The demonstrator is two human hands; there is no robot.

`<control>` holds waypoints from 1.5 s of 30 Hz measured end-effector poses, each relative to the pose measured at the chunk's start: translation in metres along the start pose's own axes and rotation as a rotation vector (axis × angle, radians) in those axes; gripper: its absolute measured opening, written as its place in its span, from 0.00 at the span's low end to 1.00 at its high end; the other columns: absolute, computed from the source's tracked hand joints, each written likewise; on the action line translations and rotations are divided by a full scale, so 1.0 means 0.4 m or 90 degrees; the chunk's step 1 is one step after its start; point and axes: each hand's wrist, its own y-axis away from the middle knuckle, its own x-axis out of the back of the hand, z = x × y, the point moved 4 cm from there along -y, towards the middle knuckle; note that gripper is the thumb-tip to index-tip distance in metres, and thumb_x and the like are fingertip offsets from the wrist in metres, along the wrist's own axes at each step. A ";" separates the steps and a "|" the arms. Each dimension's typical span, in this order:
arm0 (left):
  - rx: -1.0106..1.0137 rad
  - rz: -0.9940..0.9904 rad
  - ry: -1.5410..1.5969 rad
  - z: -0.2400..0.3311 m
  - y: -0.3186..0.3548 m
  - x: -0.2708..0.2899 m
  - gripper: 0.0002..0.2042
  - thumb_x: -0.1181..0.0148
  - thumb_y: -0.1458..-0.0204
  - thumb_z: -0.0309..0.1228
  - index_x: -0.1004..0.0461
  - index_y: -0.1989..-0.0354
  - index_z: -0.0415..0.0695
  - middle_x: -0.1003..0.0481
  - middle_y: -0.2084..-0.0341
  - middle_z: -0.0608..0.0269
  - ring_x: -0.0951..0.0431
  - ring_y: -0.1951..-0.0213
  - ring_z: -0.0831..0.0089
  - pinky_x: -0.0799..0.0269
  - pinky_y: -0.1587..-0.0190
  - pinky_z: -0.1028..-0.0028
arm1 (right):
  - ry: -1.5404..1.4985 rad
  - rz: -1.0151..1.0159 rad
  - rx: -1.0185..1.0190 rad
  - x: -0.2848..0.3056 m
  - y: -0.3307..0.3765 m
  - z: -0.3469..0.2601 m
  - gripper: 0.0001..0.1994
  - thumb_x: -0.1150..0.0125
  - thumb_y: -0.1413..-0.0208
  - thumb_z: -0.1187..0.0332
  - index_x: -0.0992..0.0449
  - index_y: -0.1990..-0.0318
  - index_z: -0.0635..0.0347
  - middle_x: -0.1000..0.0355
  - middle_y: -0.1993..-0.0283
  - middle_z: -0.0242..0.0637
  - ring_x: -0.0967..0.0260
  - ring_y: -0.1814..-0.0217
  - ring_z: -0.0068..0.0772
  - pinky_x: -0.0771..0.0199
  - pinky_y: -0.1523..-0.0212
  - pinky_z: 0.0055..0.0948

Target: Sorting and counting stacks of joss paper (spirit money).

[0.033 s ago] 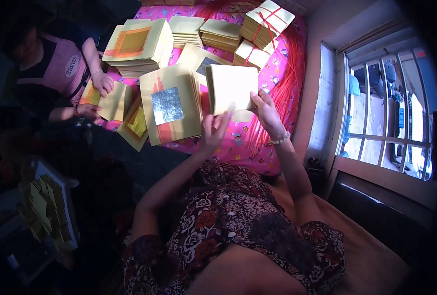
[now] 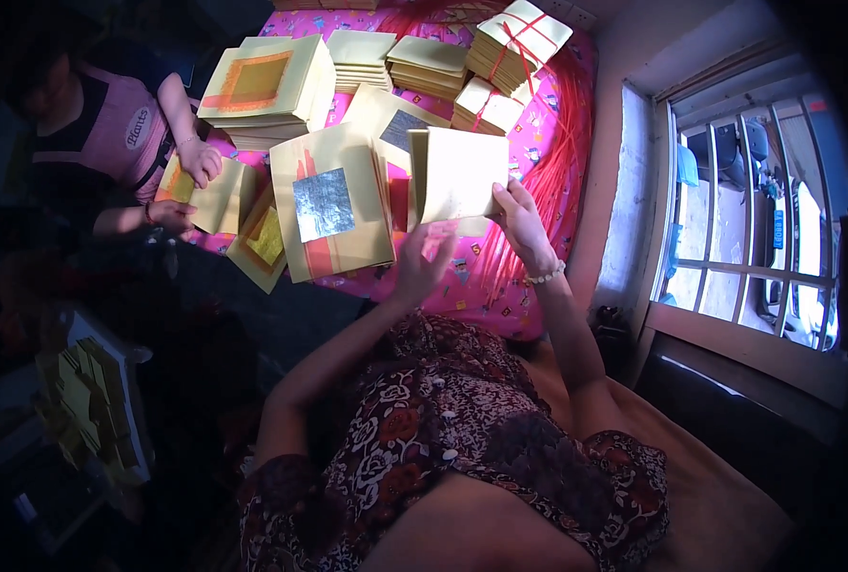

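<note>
My right hand point(image 2: 521, 219) grips a small wad of pale joss paper sheets point(image 2: 464, 176) by its right edge, thumb in front. The wad stands tilted up over the table, its front sheets bright in the light, with a darker leaf parted behind them at the left. Just under its lower left corner is my left hand point(image 2: 426, 262), fingers apart and slightly blurred; whether a fingertip touches the paper I cannot tell. To the left lies a larger pile of joss paper point(image 2: 300, 234) with a silver foil square and red streaks on top.
Tall paper stacks point(image 2: 290, 119) stand at the back, some bundles point(image 2: 519, 52) tied with red string. Red strands point(image 2: 562, 143) run down the table's right side over the pink patterned cloth point(image 2: 452, 296). A co-worker point(image 2: 119, 143) handles foil sheets at left. A barred window point(image 2: 748, 229) is at right.
The wad has shifted a little to the right, and its left side has opened wider between leaves. My left hand has moved slightly right and its fingers have changed pose.
</note>
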 end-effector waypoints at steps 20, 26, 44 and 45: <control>-0.067 -0.158 -0.655 -0.249 0.034 -0.072 0.32 0.40 0.54 0.37 0.38 0.37 0.43 0.41 0.40 0.42 0.44 0.37 0.41 0.47 0.37 0.42 | 0.275 0.285 0.042 0.184 -0.065 0.416 0.11 0.45 0.37 0.67 0.33 0.56 0.66 0.31 0.63 0.34 0.35 0.63 0.24 0.32 0.63 0.26; -0.084 -0.088 -0.656 -0.255 0.044 -0.079 0.34 0.39 0.53 0.38 0.40 0.35 0.44 0.43 0.38 0.40 0.44 0.36 0.40 0.46 0.37 0.44 | 0.446 0.301 0.049 0.184 -0.082 0.411 0.13 0.42 0.39 0.65 0.33 0.56 0.67 0.30 0.65 0.36 0.35 0.65 0.25 0.32 0.64 0.29; -0.164 -0.061 -0.755 -0.251 0.062 -0.051 0.30 0.46 0.51 0.32 0.38 0.37 0.39 0.39 0.39 0.50 0.40 0.37 0.52 0.39 0.42 0.51 | 0.799 0.285 0.138 0.098 -0.069 0.332 0.13 0.48 0.38 0.63 0.38 0.54 0.62 0.26 0.66 0.59 0.27 0.68 0.61 0.30 0.70 0.53; -0.165 -0.062 -0.755 -0.254 0.061 -0.053 0.30 0.46 0.51 0.32 0.38 0.37 0.39 0.39 0.39 0.50 0.40 0.37 0.52 0.39 0.42 0.51 | 0.798 0.286 0.138 0.100 -0.068 0.333 0.13 0.48 0.38 0.63 0.38 0.54 0.62 0.26 0.66 0.59 0.27 0.68 0.61 0.30 0.70 0.53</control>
